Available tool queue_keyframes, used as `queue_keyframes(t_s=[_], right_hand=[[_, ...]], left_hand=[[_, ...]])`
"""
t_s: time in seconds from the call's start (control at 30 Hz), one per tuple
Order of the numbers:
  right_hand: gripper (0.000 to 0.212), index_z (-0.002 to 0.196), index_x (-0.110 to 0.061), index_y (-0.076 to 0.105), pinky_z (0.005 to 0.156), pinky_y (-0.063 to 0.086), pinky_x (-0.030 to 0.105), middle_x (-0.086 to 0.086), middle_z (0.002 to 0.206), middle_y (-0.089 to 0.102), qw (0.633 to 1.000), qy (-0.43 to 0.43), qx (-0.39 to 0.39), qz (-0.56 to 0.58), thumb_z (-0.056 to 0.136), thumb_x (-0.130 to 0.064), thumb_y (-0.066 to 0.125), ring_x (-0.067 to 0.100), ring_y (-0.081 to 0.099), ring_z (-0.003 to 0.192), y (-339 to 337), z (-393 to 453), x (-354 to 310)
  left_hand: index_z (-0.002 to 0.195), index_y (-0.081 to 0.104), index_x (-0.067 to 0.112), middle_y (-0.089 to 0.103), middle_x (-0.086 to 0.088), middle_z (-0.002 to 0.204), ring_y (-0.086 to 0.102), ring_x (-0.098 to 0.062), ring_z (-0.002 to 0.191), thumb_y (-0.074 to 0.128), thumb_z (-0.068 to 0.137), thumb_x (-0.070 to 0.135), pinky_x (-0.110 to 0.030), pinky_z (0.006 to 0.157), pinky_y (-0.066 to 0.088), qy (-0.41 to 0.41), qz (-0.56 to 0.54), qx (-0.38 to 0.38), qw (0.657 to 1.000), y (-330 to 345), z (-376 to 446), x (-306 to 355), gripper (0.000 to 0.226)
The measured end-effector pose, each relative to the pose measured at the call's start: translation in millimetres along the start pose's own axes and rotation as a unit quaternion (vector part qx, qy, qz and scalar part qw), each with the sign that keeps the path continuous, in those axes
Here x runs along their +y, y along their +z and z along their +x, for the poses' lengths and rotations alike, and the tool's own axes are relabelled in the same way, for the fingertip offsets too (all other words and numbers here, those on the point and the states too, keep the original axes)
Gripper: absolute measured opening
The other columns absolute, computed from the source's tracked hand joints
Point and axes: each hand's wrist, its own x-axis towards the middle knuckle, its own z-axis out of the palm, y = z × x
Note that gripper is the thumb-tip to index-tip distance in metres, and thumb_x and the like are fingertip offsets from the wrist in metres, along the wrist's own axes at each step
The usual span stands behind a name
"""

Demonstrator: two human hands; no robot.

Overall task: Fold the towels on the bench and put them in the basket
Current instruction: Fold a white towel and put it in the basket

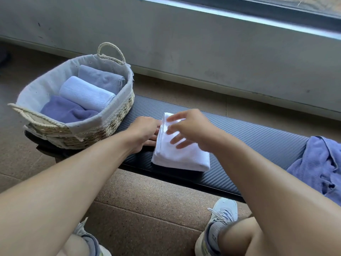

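Our grey sneakers (219, 224) stand nearest, below our arms. Our right hand (190, 129) hovers, fingers spread, just over the folded white towel (181, 156) on the bench (258, 137). Our left hand (145, 132) slips flat fingers under its left edge. Left of that hand sits the woven basket (118, 111); a crumpled purple towel (321, 167) lies well right.

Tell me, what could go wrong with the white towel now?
1. The white towel lies near the bench's front edge; a nudge might slide it onto the floor.
2. Lifted carelessly, its folds might fall open on the way to the basket.
3. The basket overhangs the bench's end and already holds three towels; pushing in another might tip it.
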Motion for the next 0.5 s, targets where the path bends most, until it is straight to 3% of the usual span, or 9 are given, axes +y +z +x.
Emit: queue_keyframes(t_s=[0.07,0.17,0.23,0.33,0.5], right_hand=[[0.031,0.121,-0.019,0.068,0.056,0.058,0.031,0.003,0.093,0.075,0.992,-0.049,0.095,-0.071,0.092,-0.008,0.065,0.019,0.075,0.071,-14.9,3.4,1.5],[0.028,0.114,-0.037,0.067,0.088,0.055,0.038,-0.015,0.107,0.070,0.935,-0.096,0.213,-0.267,0.090,-0.024,0.062,0.015,0.065,0.102,-32.4,9.2,11.8],[0.035,0.130,-0.037,0.060,0.105,0.045,0.044,-0.010,0.131,0.062,0.925,-0.104,0.179,-0.318,0.096,-0.027,0.058,0.017,0.051,0.126,-36.1,13.8,21.8],[0.052,0.152,-0.029,0.039,0.118,0.028,0.047,-0.003,0.160,0.038,0.905,-0.104,0.081,-0.405,0.102,-0.035,0.051,0.025,0.029,0.146,-32.1,19.1,33.5],[0.071,0.162,-0.032,0.000,0.126,0.001,0.046,-0.005,0.170,-0.007,0.883,-0.087,0.021,-0.462,0.104,-0.058,0.032,0.028,-0.009,0.156,-19.9,13.6,44.2]], left_hand=[[0.101,0.064,0.010,0.076,-0.012,0.095,0.075,-0.024,0.078,0.074,0.090,0.023,-0.034,0.063,0.059,0.007,0.022,0.011,1.000,0.7,1.9,-3.3,0.020],[0.104,0.059,0.019,0.071,-0.009,0.101,0.074,-0.026,0.088,0.093,0.059,0.030,-0.047,0.075,0.062,0.043,0.106,0.051,0.992,4.5,2.0,-8.0,0.057],[0.102,0.057,0.024,0.072,-0.006,0.100,0.072,-0.025,0.090,0.093,0.055,0.032,-0.047,0.083,0.059,0.070,0.185,0.080,0.977,7.9,-0.2,-8.6,0.059],[0.107,0.061,0.023,0.073,-0.003,0.097,0.071,-0.024,0.092,0.090,0.068,0.023,-0.045,0.087,0.057,0.091,0.205,0.099,0.969,9.8,-1.7,-6.9,0.049],[0.118,0.064,0.024,0.074,-0.004,0.099,0.072,-0.022,0.091,0.078,0.081,0.011,-0.043,0.087,0.059,0.074,0.182,0.087,0.977,9.5,-0.4,-5.1,0.042]])
